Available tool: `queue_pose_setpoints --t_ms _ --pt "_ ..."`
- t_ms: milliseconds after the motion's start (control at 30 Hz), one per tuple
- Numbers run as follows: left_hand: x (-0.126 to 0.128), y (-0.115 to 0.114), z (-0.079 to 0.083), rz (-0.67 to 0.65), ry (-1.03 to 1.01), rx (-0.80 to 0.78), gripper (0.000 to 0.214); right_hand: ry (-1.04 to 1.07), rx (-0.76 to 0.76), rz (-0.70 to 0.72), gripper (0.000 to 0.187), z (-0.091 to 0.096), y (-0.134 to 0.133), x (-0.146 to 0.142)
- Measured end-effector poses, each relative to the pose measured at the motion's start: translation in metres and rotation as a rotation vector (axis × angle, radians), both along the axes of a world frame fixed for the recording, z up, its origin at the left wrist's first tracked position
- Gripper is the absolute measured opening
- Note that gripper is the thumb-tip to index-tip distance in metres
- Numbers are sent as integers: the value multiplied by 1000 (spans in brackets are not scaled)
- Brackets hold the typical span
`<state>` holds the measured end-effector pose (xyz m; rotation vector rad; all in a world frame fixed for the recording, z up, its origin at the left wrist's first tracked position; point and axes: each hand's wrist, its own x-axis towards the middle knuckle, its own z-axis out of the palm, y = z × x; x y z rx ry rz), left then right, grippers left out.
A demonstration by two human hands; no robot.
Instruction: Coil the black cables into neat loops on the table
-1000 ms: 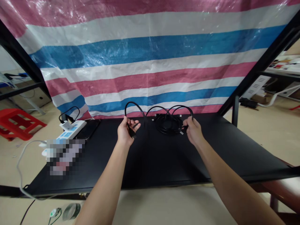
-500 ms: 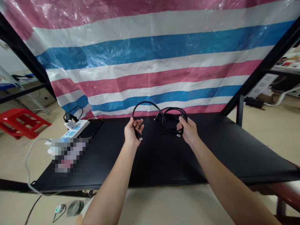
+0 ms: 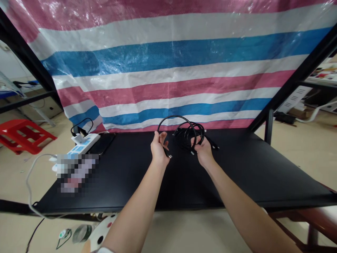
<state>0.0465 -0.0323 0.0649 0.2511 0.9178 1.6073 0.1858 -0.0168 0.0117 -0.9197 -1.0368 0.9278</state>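
My left hand (image 3: pixel 159 149) is shut on a black cable (image 3: pixel 168 123) near its plug end, and a small metal-tipped connector (image 3: pixel 169 156) sticks out below my fingers. The cable arcs up from that hand and over into a coiled bundle of black cable (image 3: pixel 188 135). My right hand (image 3: pixel 203 153) grips these loops just above the black tabletop (image 3: pixel 237 175). Another connector (image 3: pixel 192 152) hangs at the bundle's lower edge, and a loose cable end (image 3: pixel 213 144) lies to the right of my right hand.
A white power strip (image 3: pixel 81 146) with a plugged-in charger and a black phone (image 3: pixel 102 143) lie at the table's left, beside a pixelated object (image 3: pixel 76 172). A striped tarp (image 3: pixel 168 70) hangs behind the table. A red stool (image 3: pixel 23 135) stands on the floor to the left.
My hands have moved closer together, toward the right-centre of the table. My right hand has gathered the cable loops into a tighter bundle, and my left hand still holds the plug end.
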Motion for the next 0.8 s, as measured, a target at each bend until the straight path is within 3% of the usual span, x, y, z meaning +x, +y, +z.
queue_pose_setpoints --t_ms 100,200,433,600,800 --pt "6 -1 1 12 43 32 41 -58 -77 -62 46 0 -1 -3" --pt "8 -4 -1 -8 68 60 42 77 -131 -108 37 3 0 -2" --pt "12 -7 -13 -111 3 0 37 483 -179 168 46 16 -8 5" --pt "25 -9 -20 -213 -100 42 36 600 -223 187 50 22 -11 -2" --pt "30 -14 -25 -139 -117 68 7 622 -236 153 54 25 -9 -6"
